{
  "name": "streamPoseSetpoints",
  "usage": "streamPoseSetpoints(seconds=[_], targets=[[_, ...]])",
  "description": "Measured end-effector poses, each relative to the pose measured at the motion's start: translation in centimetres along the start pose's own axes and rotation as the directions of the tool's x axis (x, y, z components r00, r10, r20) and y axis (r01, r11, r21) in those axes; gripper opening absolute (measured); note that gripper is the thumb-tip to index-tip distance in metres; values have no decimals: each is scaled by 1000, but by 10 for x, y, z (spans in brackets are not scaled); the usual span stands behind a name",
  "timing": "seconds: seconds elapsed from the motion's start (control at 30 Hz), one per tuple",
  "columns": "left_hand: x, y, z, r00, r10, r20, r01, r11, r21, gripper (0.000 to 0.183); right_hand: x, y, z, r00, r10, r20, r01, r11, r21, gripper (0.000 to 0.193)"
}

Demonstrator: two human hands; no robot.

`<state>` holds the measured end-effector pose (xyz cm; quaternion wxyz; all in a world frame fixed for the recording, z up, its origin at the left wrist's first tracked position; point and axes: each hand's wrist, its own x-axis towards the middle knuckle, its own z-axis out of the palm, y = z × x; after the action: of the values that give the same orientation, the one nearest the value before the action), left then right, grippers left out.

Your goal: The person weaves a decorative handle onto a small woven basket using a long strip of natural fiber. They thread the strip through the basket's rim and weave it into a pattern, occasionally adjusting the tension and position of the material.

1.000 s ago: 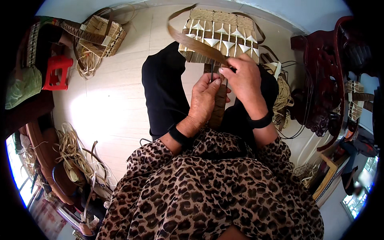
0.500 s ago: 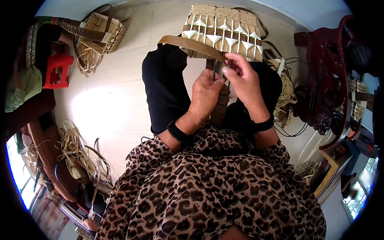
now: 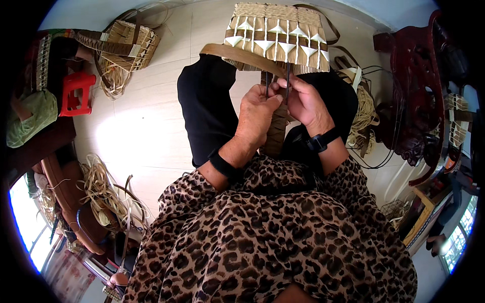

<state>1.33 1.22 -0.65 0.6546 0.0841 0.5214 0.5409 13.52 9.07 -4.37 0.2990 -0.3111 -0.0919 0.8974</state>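
Note:
A woven straw basket [image 3: 275, 43] with white triangles and white upright cords lies tilted beyond my hands, near my knees. A wide brown woven strap [image 3: 240, 54] arches from its left side toward my fingers. More brown strap [image 3: 275, 132] runs down between my thighs. My left hand [image 3: 255, 113] is closed, thumb and fingers pinching beside a thin dark strip [image 3: 267, 83]. Close on its right, my right hand [image 3: 309, 106] pinches at a second thin dark strip [image 3: 288, 76] that comes down from the basket. The fingertips partly hide what they grip.
Another woven basket [image 3: 135, 43] lies on the floor at the far left, near a red plastic stool [image 3: 77, 93]. Loose straw strips [image 3: 98, 189] lie at the left, and another bundle [image 3: 362, 118] is right of my leg. Carved dark wooden furniture [image 3: 411, 91] stands at the right.
My right hand has turned and come down, its fingers now lower on the dark strip. The basket sits slightly higher and further left in view. My left hand stays pinched nearby.

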Motion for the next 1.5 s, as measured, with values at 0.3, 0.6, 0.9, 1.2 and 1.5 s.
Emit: streamPoseSetpoints(seconds=[0.3, 0.6, 0.9, 1.2, 1.5], targets=[[-1, 1, -1, 999, 1, 36, -1, 1000, 17, 11, -35, -37, -34, 970, -243, -21, 221, 841, 494, 46], [0, 9, -4, 983, -106, 149, 115, 992, -52, 16, -148, -144, -91, 758, -635, -147, 642, 687, 342, 57], [4, 9, -1, 974, -152, 165, 160, 986, -40, 13, -171, -127, -60, 250, -797, -550, 636, 563, -527, 59], [10, 3, -5, 969, -147, 197, 161, 985, -55, 11, -77, -2, 12, 914, -206, -349, -10, 850, -527, 33], [5, 1, -8, 957, -151, 248, 191, 971, -147, 21, -49, 11, 0, 933, -191, -304, 95, 948, -304, 21]])
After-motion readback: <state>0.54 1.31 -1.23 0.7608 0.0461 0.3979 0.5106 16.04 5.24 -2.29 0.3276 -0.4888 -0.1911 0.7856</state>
